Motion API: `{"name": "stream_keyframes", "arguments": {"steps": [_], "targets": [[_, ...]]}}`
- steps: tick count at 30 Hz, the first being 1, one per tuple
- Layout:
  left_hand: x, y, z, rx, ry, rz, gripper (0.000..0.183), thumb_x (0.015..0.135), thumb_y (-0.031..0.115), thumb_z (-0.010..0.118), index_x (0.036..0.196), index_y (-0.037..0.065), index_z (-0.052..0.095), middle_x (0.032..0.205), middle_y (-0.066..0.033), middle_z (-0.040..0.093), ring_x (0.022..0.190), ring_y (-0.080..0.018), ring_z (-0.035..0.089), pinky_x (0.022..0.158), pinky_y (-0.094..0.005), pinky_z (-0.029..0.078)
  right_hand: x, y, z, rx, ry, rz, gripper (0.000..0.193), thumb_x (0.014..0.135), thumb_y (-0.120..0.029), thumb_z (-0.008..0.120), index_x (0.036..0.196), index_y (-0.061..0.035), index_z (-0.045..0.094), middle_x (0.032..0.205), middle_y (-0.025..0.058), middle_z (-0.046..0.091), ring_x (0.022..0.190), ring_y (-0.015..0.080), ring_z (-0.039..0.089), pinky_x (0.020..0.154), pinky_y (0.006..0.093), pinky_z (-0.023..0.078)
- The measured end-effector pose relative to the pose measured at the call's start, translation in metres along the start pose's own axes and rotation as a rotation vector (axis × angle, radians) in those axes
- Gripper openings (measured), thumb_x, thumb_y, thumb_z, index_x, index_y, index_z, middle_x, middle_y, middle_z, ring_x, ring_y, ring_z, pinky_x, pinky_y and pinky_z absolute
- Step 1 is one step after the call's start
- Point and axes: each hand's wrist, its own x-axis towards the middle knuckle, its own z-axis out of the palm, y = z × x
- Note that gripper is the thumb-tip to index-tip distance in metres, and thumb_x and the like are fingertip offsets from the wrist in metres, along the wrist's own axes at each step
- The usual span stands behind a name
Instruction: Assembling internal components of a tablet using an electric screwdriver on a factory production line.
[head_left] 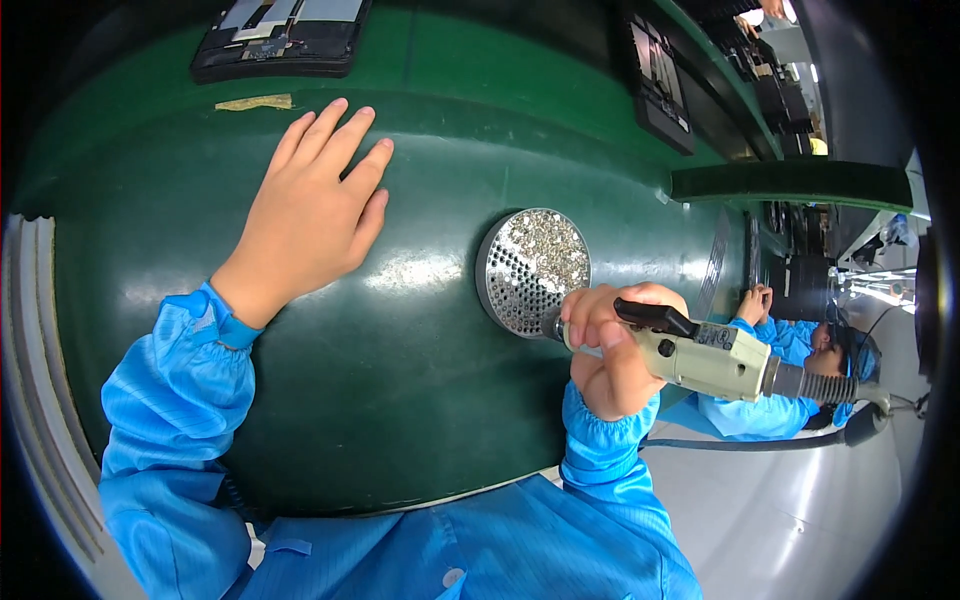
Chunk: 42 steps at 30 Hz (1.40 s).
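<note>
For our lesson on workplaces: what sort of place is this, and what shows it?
Probably an electronics assembly or repair workshop: the right hand grips a power screwdriver at a round dish of what look like tiny screws, and an opened electronic device with a bare circuit board lies beyond.

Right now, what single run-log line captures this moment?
left hand: palm-down, open, on green mat; right hand: gripping powered screwdriver; screwdriver nose: at round screw tray

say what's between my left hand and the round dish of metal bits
In the head view, only glare-streaked green tabletop separates left hand from dish.
</note>
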Motion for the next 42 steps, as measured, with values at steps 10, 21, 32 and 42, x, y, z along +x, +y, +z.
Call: {"name": "stream_keyframes", "arguments": {"steps": [10,21,32,42], "targets": [[0.021,0.036,-0.021,-0.212,-0.201,-0.099,0.064,0.072,0.023,0.073,0.127,0.001,0.051,0.133,-0.0268,0.047,0.130,-0.0414,0.040,0.109,-0.0497,0.030,0.002,-0.035,-0.027,-0.008,0.160,-0.239,0.036,0.082,-0.008,0.059,0.115,-0.0034,0.046,0.065,0.0086,0.049,0.059,0.0205,0.050,0.063,0.0412,0.044],[0.036,0.092,0.019,-0.568,-0.300,0.162,0.107,0.055,0.035,0.086,0.142,0.004,0.031,0.138,-0.0239,0.039,0.131,-0.0431,0.037,0.110,-0.0538,0.026,0.005,-0.010,-0.062,-0.149,0.373,-0.180,0.029,0.079,0.003,0.065,0.105,0.0012,0.054,0.072,0.0120,0.061,0.059,0.0179,0.058,0.059,0.0309,0.049],[0.025,0.086,0.013,-0.516,-0.278,0.111,0.101,0.059,0.037,0.085,0.139,0.003,0.034,0.130,-0.0217,0.046,0.128,-0.0396,0.042,0.109,-0.0501,0.030,0.001,-0.008,-0.063,-0.177,0.397,-0.153,0.031,0.078,0.006,0.062,0.106,0.0006,0.052,0.073,0.0131,0.061,0.061,0.0172,0.058,0.058,0.0285,0.048],[0.023,0.073,0.014,-0.404,-0.231,0.179,0.091,0.065,0.046,0.080,0.135,0.003,0.043,0.130,-0.0164,0.051,0.128,-0.0358,0.043,0.109,-0.0514,0.029,0.003,-0.003,-0.067,-0.246,0.376,-0.117,0.033,0.078,0.004,0.062,0.108,0.0011,0.050,0.074,0.0138,0.061,0.062,0.0185,0.057,0.062,0.0312,0.049]]}}
